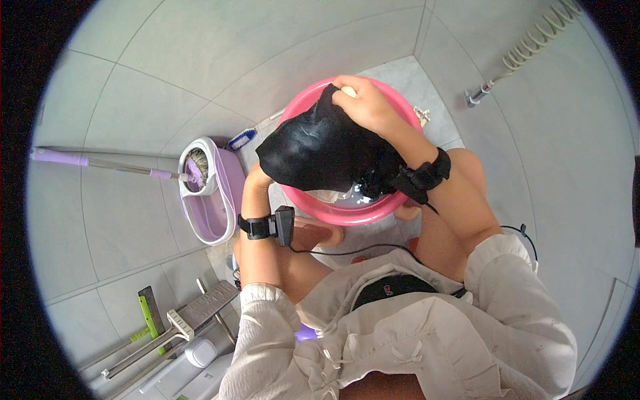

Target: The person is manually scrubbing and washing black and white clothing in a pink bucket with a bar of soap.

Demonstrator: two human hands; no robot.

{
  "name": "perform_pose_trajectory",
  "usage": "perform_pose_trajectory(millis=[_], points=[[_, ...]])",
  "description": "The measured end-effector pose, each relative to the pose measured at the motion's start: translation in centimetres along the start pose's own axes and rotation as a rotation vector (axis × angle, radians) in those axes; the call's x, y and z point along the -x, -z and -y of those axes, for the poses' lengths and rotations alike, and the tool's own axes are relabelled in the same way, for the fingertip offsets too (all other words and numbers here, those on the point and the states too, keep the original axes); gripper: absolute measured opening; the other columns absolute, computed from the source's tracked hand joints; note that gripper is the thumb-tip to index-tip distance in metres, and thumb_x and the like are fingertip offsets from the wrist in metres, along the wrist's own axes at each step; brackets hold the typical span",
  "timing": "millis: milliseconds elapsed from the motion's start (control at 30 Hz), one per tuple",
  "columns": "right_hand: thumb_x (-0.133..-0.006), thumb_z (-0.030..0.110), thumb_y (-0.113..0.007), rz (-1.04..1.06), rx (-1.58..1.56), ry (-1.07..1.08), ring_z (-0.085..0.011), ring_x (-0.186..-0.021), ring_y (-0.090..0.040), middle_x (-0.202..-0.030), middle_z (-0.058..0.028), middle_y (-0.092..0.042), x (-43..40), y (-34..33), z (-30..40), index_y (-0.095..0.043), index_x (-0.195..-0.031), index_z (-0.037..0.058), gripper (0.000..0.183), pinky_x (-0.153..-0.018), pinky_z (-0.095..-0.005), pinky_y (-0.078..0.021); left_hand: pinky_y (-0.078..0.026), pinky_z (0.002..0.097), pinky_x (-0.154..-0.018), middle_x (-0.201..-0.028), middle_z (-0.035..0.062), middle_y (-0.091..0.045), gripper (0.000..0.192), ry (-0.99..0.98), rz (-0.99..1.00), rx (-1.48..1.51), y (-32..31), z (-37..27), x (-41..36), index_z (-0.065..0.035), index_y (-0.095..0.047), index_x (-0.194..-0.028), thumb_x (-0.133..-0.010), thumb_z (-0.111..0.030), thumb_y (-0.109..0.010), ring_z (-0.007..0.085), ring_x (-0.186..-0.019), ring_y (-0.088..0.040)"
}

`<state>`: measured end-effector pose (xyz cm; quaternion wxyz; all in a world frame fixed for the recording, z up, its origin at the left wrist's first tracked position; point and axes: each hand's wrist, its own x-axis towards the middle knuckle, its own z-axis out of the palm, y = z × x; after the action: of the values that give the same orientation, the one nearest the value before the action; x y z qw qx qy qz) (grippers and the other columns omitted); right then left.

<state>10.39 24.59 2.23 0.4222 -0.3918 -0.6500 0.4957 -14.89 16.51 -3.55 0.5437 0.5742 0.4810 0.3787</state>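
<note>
A wet black cloth [325, 140] is spread over a pink plastic basin [367, 216], and its lower part hangs bunched inside. My right hand [365, 102] is at the basin's far rim, gripping a pale yellow bar, apparently soap [348, 91], against the cloth's upper corner. On the left, my left hand [259, 177] holds up the cloth from beneath; its fingers are hidden by the fabric. Whitish streaks mark the cloth's surface. Cloudy water [357, 197] with suds shows near the basin's front, beside a pale, partly submerged thing [327, 196].
A purple-and-white mop bucket [215, 215] with a mop [197, 167] stands left, near a blue scrub brush [242, 139]. Several long-handled cleaning tools [207, 305] lie at lower left. A coiled hose [537, 40] hangs on the right wall. A black cable [350, 252] crosses my lap.
</note>
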Motion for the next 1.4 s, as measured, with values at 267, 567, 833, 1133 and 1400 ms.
perform_pose_trajectory(millis=[267, 567, 833, 1133, 1400], points=[[-0.073, 0.015, -0.054, -0.089, 0.035, -0.034, -0.0243, -0.072, -0.06, -0.074, -0.0177, -0.059, -1.0, 0.0, -2.0, -0.057, -0.085, -0.0009, 0.02, -0.067, -0.0326, -0.0455, -0.038, 0.0307, -0.09, -0.115, 0.0077, -0.053, 0.036, -0.141, 0.087, 0.235, -1.3, 0.0, -0.6, -0.0017, -0.049, -0.114, -0.081, -0.015, -0.056, 0.0203, -0.101, -0.05], [-0.075, 0.015, -0.06, -0.428, 0.083, 0.344, -0.0296, -0.091, -0.051, -0.092, -0.0131, -0.055, -0.2, -2.0, 0.4, -0.052, -0.096, 0.003, 0.026, -0.081, -0.0371, -0.0396, -0.035, 0.0366, -0.095, -0.122, 0.0096, -0.048, 0.045, -0.015, 0.263, 0.856, -5.4, -4.5, -1.8, -0.0027, -0.042, -0.122, -0.085, -0.026, -0.048, 0.0238, -0.112, -0.045], [-0.067, 0.007, -0.062, -0.101, 0.377, 0.806, -0.0252, -0.076, -0.051, -0.083, -0.0087, -0.054, 0.8, -2.5, 2.0, -0.055, -0.081, 0.0054, 0.016, -0.066, -0.0346, -0.0434, -0.029, 0.0445, -0.098, -0.127, 0.0121, -0.041, 0.049, -0.027, 0.39, 1.241, -8.3, -6.3, -2.4, -0.006, -0.04, -0.124, -0.086, -0.036, -0.035, 0.0286, -0.118, -0.038], [-0.069, 0.003, -0.06, -0.098, 0.145, 0.787, -0.0259, -0.071, -0.049, -0.076, -0.0075, -0.049, 1.3, -3.2, 1.1, -0.05, -0.075, 0.0062, 0.013, -0.067, -0.0354, -0.0408, -0.023, 0.0444, -0.101, -0.129, 0.0132, -0.039, 0.052, 0.01, 0.255, 1.314, -9.6, -7.8, -1.9, -0.0014, -0.039, -0.124, -0.084, -0.035, -0.033, 0.0295, -0.121, -0.034], [-0.075, 0.005, -0.061, 0.06, -0.127, 0.639, -0.018, -0.073, -0.05, -0.076, -0.0039, -0.049, 3.1, -4.4, 1.9, -0.047, -0.08, 0.0063, 0.015, -0.07, -0.0296, -0.0426, -0.023, 0.045, -0.102, -0.127, 0.014, -0.041, 0.054, 0.071, 0.048, 1.319, -9.9, -7.4, -1.4, -0.0024, -0.038, -0.124, -0.081, -0.035, -0.037, 0.0292, -0.12, -0.035]])
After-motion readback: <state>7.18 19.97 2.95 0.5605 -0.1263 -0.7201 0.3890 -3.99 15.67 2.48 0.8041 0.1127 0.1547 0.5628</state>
